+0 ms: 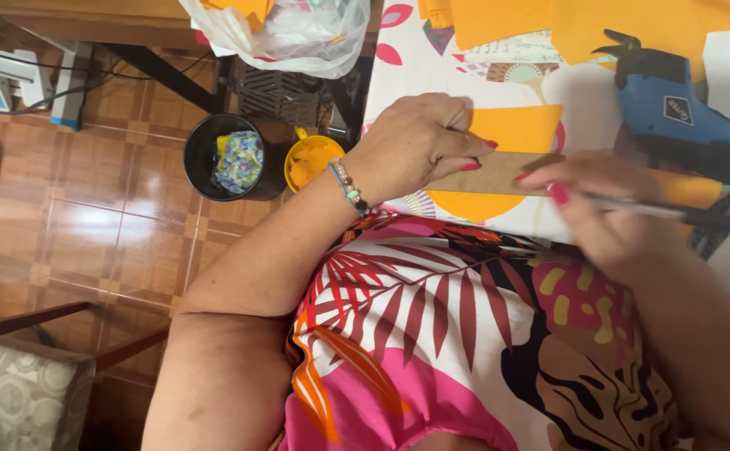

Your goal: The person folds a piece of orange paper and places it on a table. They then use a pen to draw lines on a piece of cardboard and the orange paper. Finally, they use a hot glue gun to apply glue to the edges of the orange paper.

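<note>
Your right hand [603,219] grips a thin grey pencil [632,206] near the table's front edge; your left hand [419,146] presses flat on a brown cardboard strip [498,174] over orange paper [519,127].

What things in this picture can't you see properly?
- Right hand, head view: blurred, so the thin tool it holds can't be identified.
- Brown strip: its ends are covered by the left hand and the right hand.
- Blue glue gun: cut off by the right edge.
- Black bucket: its contents are too small to tell.
- Plastic bag: cut off by the top edge.
</note>
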